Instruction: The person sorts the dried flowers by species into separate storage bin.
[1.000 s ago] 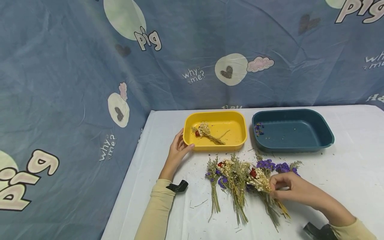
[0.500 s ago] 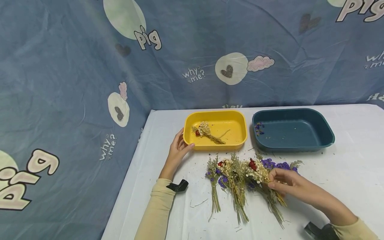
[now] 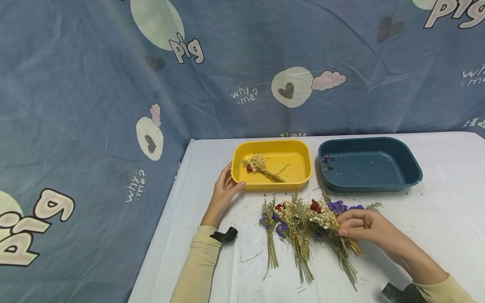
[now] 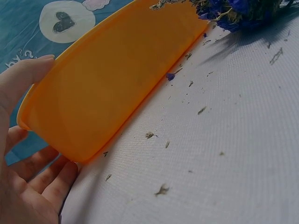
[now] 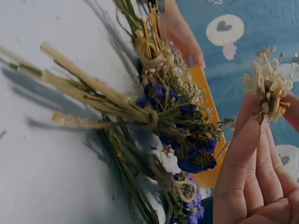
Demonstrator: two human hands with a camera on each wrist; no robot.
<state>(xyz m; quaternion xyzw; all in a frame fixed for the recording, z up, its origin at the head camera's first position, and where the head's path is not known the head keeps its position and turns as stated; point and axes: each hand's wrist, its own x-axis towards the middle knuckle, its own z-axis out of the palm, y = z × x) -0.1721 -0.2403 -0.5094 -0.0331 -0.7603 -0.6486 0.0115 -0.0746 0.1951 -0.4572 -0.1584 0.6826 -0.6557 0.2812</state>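
Note:
My left hand (image 3: 221, 193) grips the near left corner of a yellow tray (image 3: 299, 162), thumb at the rim and fingers against the outer wall. A small bunch of dried white and red flowers (image 3: 259, 163) lies inside it. Between thumb and fingertips my right hand (image 3: 375, 229) pinches another dried flower bunch (image 3: 323, 218), cream-white with a red bloom, above the pile. Its stem ends face the camera in the right wrist view. Beneath are tied bunches with purple flowers (image 5: 191, 156), partly hidden. To their left lie a mixed bunch (image 3: 299, 240) and a thin purple-flecked bunch (image 3: 270, 229).
A dark teal tray (image 3: 382, 164) stands right of the yellow one, with purple petals (image 3: 327, 162) at its left end. Bits of stem and petal litter the white tablecloth (image 3: 227, 282). A blue printed curtain (image 3: 227, 50) hangs behind and at the left.
My right hand has shifted slightly left and up with the white and red bunch, which now sits closer to the middle bunch. The left hand stays on the yellow tray.

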